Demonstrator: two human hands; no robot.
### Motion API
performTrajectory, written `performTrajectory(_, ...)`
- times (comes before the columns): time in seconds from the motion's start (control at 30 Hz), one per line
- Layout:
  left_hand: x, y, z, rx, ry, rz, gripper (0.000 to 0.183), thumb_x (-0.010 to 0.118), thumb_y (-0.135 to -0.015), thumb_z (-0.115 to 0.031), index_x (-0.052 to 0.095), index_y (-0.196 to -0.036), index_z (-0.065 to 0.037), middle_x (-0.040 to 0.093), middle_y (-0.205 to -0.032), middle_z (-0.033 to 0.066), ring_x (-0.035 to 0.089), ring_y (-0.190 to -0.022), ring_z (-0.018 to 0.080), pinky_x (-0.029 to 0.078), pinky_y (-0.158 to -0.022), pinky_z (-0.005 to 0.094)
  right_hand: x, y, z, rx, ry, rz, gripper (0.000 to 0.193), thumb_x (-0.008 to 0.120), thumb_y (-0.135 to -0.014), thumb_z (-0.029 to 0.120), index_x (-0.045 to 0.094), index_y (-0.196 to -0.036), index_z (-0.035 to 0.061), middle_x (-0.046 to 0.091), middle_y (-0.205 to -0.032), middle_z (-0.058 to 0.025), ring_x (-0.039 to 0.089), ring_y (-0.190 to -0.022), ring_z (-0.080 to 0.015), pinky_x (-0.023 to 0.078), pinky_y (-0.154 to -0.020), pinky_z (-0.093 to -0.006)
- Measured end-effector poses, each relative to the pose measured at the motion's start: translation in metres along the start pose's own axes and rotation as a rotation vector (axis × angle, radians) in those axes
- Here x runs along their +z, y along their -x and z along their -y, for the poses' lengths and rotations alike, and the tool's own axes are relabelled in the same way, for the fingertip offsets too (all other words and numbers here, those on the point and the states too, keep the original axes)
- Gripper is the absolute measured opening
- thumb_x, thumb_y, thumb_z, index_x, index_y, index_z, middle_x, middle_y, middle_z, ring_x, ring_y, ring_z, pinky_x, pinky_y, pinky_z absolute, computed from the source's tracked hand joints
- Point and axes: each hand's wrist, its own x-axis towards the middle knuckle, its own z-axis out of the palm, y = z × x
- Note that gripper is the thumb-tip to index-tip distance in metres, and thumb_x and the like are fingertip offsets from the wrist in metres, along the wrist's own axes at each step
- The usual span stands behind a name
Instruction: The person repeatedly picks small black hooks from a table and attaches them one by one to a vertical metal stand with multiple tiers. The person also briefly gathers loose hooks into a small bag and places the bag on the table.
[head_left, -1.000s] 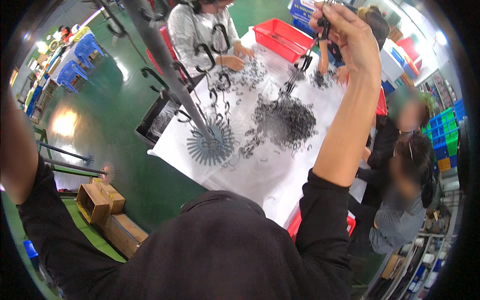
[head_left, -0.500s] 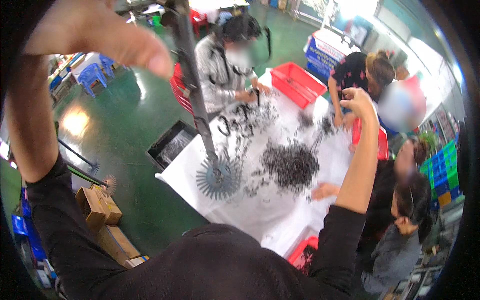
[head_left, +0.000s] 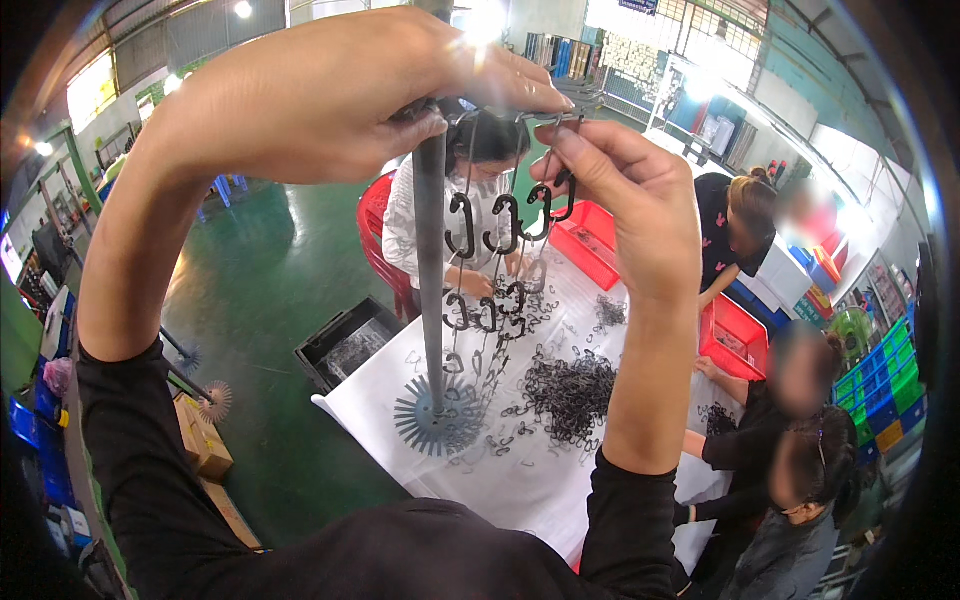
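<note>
A grey metal stand (head_left: 430, 260) rises before me, with a slotted disc (head_left: 425, 415) at its lower end. My left hand (head_left: 330, 90) is raised against its top, thumb and fingers closed around the upper part; the fingertips reach toward the prongs of an upper disc. Beside them, my right hand (head_left: 635, 185) pinches the top of a thin wire between thumb and forefinger. Black C-shaped clips (head_left: 505, 225) hang on several wires below the fingers, in rows down beside the pole. My left hand partly hides the pole's top.
Below stands a table (head_left: 380, 430) covered in white, bearing a heap of black clips (head_left: 570, 395). A red tray (head_left: 590, 255) lies at its far side, another red tray (head_left: 735, 340) at the right. A black crate (head_left: 345, 345) sits left. Several people work around the table.
Both hands have come together at the stand's top, the left moving right and the right moving left. My view has tilted up, and hanging clips now show in front of me.
</note>
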Motion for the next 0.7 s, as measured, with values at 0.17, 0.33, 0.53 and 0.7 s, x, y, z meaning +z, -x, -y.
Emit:
performTrajectory(0.17, 0.002, 0.001, -0.007, -0.046, -0.075, -0.037, 0.071, 0.049, -0.064, 0.016, 0.052, -0.130, -0.010, 0.055, -0.128, 0.0121, 0.050, -0.120, 0.0331, 0.040, -0.104, 0.0426, -0.014, 0.012, 0.001, -0.016, -0.089, -0.221, 0.018, 0.061, -0.086, 0.007, 0.066, -0.095, -0.0074, 0.065, -0.074, -0.0095, 0.061, -0.065, -0.0140, 0.049, -0.064, -0.0249)
performTrajectory(0.33, 0.011, 0.000, -0.007, -0.077, -0.035, -0.129, 0.070, 0.050, -0.064, 0.016, 0.053, -0.128, -0.013, 0.057, -0.123, 0.0129, 0.052, -0.116, 0.0338, 0.042, -0.099, 0.0414, -0.023, 0.019, 0.008, 0.093, 0.094, 0.004, 0.018, 0.063, -0.086, 0.008, 0.068, -0.095, -0.0068, 0.068, -0.081, -0.0115, 0.064, -0.072, -0.0146, 0.050, -0.071, -0.0248)
performTrajectory(0.53, 0.004, -0.009, -0.018, -0.151, 0.047, -0.176, 0.061, 0.057, -0.070, 0.011, 0.056, -0.126, -0.015, 0.054, -0.127, 0.0113, 0.056, -0.111, 0.0304, 0.046, -0.093, 0.0365, -0.005, 0.014, 0.001, -0.008, 0.033, -0.120, 0.023, 0.062, -0.087, 0.011, 0.065, -0.099, -0.0090, 0.067, -0.091, -0.0167, 0.065, -0.085, -0.0214, 0.051, -0.079, -0.0316)
performTrajectory(0.7, -0.023, -0.011, -0.031, -0.084, 0.208, -0.025, 0.047, 0.062, -0.073, 0.004, 0.056, -0.119, 0.001, 0.060, -0.115, 0.0171, 0.061, -0.098, 0.0319, 0.051, -0.079, 0.0382, 0.000, 0.015, 0.001, -0.050, -0.036, -0.124, 0.020, 0.064, -0.085, 0.009, 0.066, -0.094, -0.0084, 0.067, -0.077, -0.0110, 0.062, -0.069, -0.0146, 0.050, -0.071, -0.0255)
